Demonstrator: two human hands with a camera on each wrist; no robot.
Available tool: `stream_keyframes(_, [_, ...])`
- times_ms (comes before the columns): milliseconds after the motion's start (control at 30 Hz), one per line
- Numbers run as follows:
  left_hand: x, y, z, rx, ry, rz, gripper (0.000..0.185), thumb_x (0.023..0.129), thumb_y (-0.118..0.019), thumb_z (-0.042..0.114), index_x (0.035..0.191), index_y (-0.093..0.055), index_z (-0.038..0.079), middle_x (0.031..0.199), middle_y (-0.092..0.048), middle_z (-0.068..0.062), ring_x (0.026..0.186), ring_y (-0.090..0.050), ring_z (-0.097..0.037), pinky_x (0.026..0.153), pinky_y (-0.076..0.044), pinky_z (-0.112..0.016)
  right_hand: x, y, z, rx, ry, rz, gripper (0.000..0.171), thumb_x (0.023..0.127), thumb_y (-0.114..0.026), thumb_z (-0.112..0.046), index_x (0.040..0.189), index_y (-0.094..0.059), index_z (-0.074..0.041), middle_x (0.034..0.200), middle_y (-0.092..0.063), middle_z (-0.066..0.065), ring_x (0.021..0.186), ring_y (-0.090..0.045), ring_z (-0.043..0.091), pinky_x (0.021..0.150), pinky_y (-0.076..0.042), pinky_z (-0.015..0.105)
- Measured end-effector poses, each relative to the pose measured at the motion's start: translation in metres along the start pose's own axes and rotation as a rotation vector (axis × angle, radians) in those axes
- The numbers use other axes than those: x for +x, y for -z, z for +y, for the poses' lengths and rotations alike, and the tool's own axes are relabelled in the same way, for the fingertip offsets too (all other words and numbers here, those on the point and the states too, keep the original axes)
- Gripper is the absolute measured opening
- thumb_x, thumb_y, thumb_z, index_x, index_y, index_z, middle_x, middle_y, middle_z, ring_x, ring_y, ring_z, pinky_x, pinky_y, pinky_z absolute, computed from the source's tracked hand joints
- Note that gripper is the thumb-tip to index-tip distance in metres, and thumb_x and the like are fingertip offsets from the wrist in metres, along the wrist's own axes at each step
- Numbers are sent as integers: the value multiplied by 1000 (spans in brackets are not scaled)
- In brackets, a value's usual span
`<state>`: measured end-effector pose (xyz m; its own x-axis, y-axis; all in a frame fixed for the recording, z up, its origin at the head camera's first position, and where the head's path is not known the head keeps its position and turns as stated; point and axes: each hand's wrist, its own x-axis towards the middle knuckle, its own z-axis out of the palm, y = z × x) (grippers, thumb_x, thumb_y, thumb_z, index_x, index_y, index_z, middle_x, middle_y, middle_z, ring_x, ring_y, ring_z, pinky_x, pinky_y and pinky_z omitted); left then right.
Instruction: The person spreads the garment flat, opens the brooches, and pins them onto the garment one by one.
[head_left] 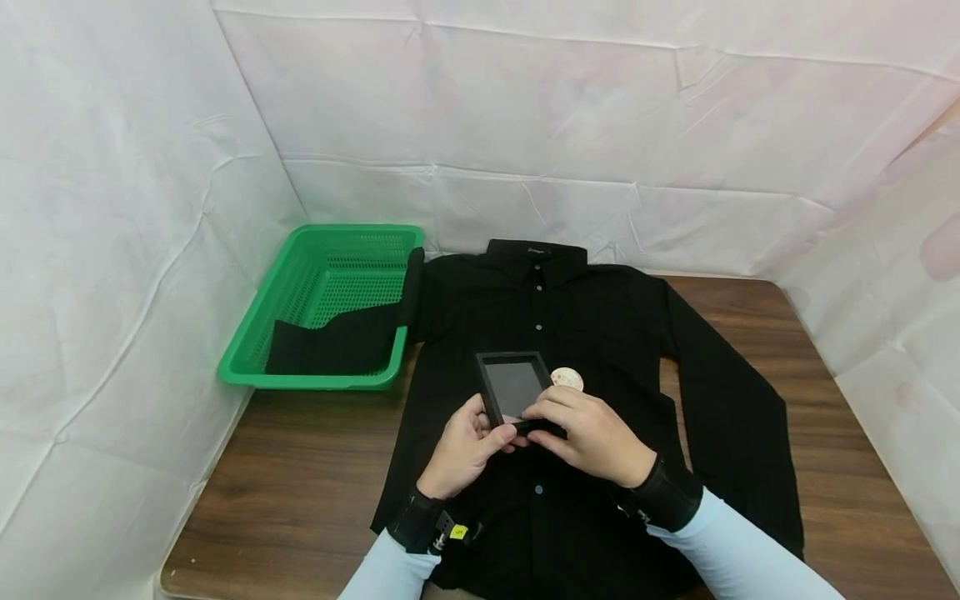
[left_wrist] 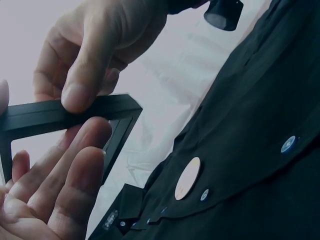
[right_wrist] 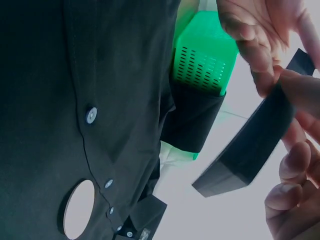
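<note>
A small black rectangular frame [head_left: 513, 386] with a greyish pane inside is held tilted over the black button-up shirt [head_left: 540, 533]. My left hand [head_left: 467, 447] grips its near left corner, thumb on the near edge. On the near right corner, my right hand [head_left: 588, 429] pinches the frame with its fingers over the edge and its thumb below. One long side of the frame [right_wrist: 250, 140] shows in the right wrist view. A pale round disc [head_left: 567, 379] lies on the shirt just beyond my right fingers, near the button line.
At the left, a green perforated basket [head_left: 258, 317] stands near the white sheet wall, with one shirt sleeve [head_left: 337, 342] draped into it. The other sleeve [head_left: 738, 408] lies across the brown wooden table [head_left: 300, 492]. White sheets [head_left: 525, 108] hang behind and on both sides.
</note>
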<state>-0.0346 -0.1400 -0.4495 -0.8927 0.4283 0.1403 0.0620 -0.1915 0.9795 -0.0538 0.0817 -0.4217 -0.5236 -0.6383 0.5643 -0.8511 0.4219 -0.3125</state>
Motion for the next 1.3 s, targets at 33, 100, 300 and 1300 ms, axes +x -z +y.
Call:
stream_keyframes(33, [0,-1,0,2,2,-8,41,96,-60,10,127,-42,-9,104,-67,-24,87,-70,-26,74,-56,-35,0,0,0,0,3,-6,27,77,-81,-13,101,-68,-16,101,-61,-9,89,-57,4,77,-49,21])
stream_keyframes(100, [1,-2,0,8,15,-14,39,96,-59,10,127,-42,-8,104,-67,-23,87,-70,-27,74,-56,-36,-1,0,0,-5,3,-21,25,79,-79,-13,101,-68,-17,100,-61,-10,88,-57,3,75,-50,21])
stream_keyframes(300, [3,-2,2,102,53,8,36,95,-62,11,123,-46,-4,112,-66,-19,98,-67,-26,82,-54,-35,-2,2,4,-19,4,-15,22,80,-79,-13,99,-69,-18,98,-62,-10,82,-58,1,71,-51,20])
stream_keyframes(1300, [82,8,-10,1467,282,-241,103,69,-70,70,148,-36,14,151,-32,-16,137,-32,-36,101,-37,-57,-75,117,145,-376,-393,26,29,74,-77,7,100,-67,-1,98,-61,13,74,-65,24,63,-54,40])
